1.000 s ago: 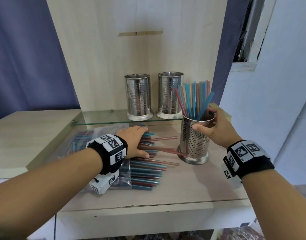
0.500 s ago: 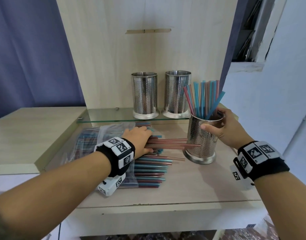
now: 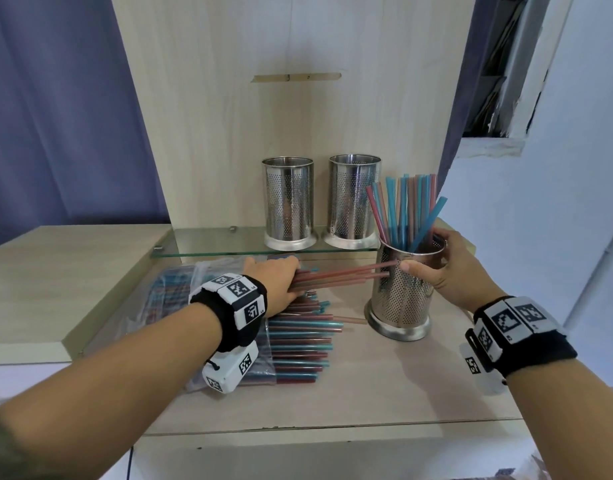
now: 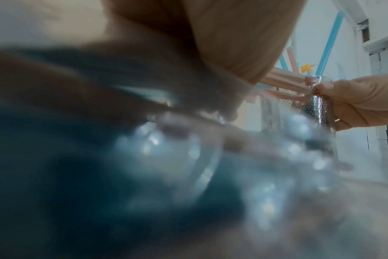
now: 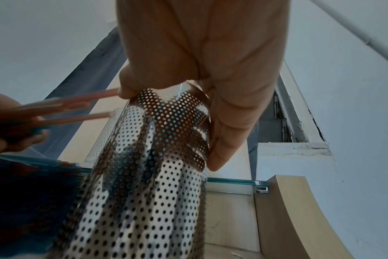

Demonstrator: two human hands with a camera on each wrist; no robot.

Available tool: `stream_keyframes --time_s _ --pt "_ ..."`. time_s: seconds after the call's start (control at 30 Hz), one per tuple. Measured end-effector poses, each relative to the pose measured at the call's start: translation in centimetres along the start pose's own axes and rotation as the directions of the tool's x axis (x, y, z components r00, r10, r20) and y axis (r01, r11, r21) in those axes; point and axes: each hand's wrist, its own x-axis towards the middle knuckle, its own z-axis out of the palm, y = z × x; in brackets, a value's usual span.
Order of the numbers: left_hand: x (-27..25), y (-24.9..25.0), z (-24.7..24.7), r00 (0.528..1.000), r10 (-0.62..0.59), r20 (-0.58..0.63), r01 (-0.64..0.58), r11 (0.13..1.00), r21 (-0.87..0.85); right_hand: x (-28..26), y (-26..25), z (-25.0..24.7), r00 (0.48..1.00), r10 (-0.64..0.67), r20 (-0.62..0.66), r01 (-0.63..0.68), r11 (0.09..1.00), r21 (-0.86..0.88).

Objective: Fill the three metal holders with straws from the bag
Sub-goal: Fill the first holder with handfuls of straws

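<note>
A perforated metal holder [image 3: 402, 292] stands on the wooden counter, with several blue and pink straws [image 3: 407, 211] upright in it. My right hand [image 3: 440, 265] grips its rim, thumb in front; the right wrist view shows the holder [image 5: 148, 175] from close up. My left hand [image 3: 279, 282] grips a small bunch of pink straws [image 3: 343, 277], lifted off the pile and pointing right, their tips near the holder's side. A clear plastic bag [image 3: 180, 289] with straws spilling from its mouth [image 3: 298, 344] lies under my left wrist. Two more holders [image 3: 287, 202] [image 3: 354, 200] stand on the glass shelf; no straws show above their rims.
The glass shelf [image 3: 215, 242] juts out over the back of the counter, just above the bag. A wooden back panel [image 3: 298, 116] rises behind it. The counter's front edge [image 3: 298, 431] lies near my forearms. A white wall [image 3: 547, 237] stands close on the right.
My left hand has closed round a few pink straws and raised them off the pile, swinging their tips toward the holder. My right hand keeps its grip on the rim.
</note>
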Motion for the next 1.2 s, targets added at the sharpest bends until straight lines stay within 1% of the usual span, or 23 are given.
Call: stream_keyframes --time_s 0.1,0.23,0.3,0.4,0.47,0.63,0.77,0.9,0.97,1.03,1.1,1.17,1.2 --pt "0.0 0.0 -1.1 0.996 0.008 -0.09 -0.01 1.0 -0.023 0.2 0.1 -0.1 1.0 0.0 0.005 0.0 1.0 0.013" --pt "0.0 0.4 -3.3 0.982 0.018 -0.187 -0.037 0.994 -0.103 0.2 0.2 0.0 1.0 0.011 0.007 -0.011 1.0 0.024" --pt "0.1 0.6 -4.1 0.975 0.047 -0.216 -0.077 0.988 -0.132 0.2 0.1 0.0 1.0 0.011 0.005 -0.011 1.0 0.028" --pt "0.4 1.0 -4.9 0.963 0.136 -0.233 -0.19 0.955 -0.228 0.2 0.0 -0.1 1.0 0.012 0.009 -0.012 1.0 0.024" --pt "0.3 1.5 -5.2 0.942 0.174 -0.286 -0.256 0.924 -0.283 0.0 -0.1 -0.1 1.0 0.018 0.005 -0.018 1.0 0.023" --pt "-0.1 2.5 -5.1 0.87 0.223 -0.44 -0.359 0.898 -0.254 -0.4 -0.8 -0.2 1.0 0.025 0.013 -0.025 0.999 0.021" --pt "-0.1 2.8 -5.8 0.829 0.205 -0.52 -0.405 0.862 -0.305 -0.5 -1.0 -0.3 0.999 0.046 0.022 -0.047 0.999 0.019" --pt "0.1 3.0 -7.2 0.821 0.157 -0.549 -0.404 0.84 -0.363 -0.6 -1.1 -0.3 0.998 0.066 0.025 -0.066 0.997 0.029" --pt "0.4 2.8 -7.9 0.82 0.13 -0.557 -0.396 0.832 -0.388 -0.8 -1.3 -0.2 0.995 0.092 0.027 -0.092 0.996 0.004" --pt "0.8 2.5 -8.4 0.821 0.1 -0.563 -0.383 0.827 -0.412 -1.1 -1.9 0.1 0.995 0.1 -0.02 -0.1 0.995 -0.014" --pt "1.1 2.2 -8.9 0.831 0.081 -0.551 -0.367 0.823 -0.433 -2.1 -3.4 0.5 0.984 0.112 -0.141 -0.123 0.99 -0.072" --pt "1.2 1.9 -9.3 0.836 0.062 -0.545 -0.363 0.808 -0.465 -3.2 -5.3 1.2 0.939 0.131 -0.318 -0.193 0.966 -0.171" --pt "1.3 1.8 -9.5 0.837 0.049 -0.545 -0.36 0.8 -0.48 -3.9 -6.5 1.5 0.906 0.077 -0.416 -0.188 0.954 -0.233"
